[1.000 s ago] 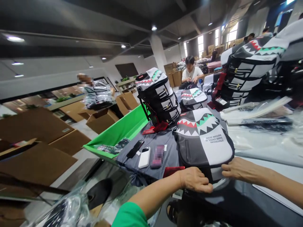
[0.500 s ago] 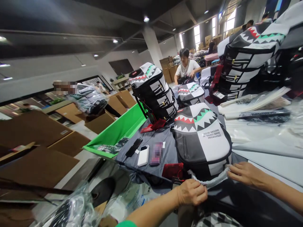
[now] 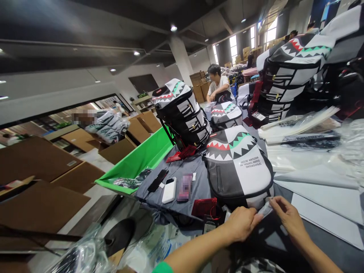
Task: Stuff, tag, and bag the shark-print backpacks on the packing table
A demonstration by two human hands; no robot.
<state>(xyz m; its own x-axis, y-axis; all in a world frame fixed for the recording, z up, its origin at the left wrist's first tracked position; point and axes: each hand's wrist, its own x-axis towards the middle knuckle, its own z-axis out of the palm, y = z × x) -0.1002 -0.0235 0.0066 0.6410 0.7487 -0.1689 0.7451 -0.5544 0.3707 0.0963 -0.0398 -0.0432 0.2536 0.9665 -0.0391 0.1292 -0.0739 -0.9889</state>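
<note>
A backpack point(image 3: 239, 167) lies front up on the grey-covered table, in a black-and-white check with a shark-mouth print and its lettering upside down to me. At its near edge runs a crumpled strip of whitish plastic wrap point(image 3: 265, 209). My left hand point(image 3: 241, 223) is closed on this strip, with its fingers partly hidden behind the back of the hand. On the right, my right hand point(image 3: 286, 214) pinches the strip's other end between thumb and fingers. A red translucent pouch point(image 3: 203, 207) lies left of the backpack's near corner.
Bag stacks stand at the left point(image 3: 184, 117) and right point(image 3: 287, 83). A black phone point(image 3: 157, 181) and a white power bank point(image 3: 169, 190) lie left. Clear plastic bags point(image 3: 307, 148) cover the right. Beyond are a green bin point(image 3: 122, 167), cartons point(image 3: 36, 163) and a co-worker point(image 3: 218, 87).
My left hand has moved right along the plastic strip, closer to my right hand. The right hand has turned more upright. The co-worker across the table has leaned left.
</note>
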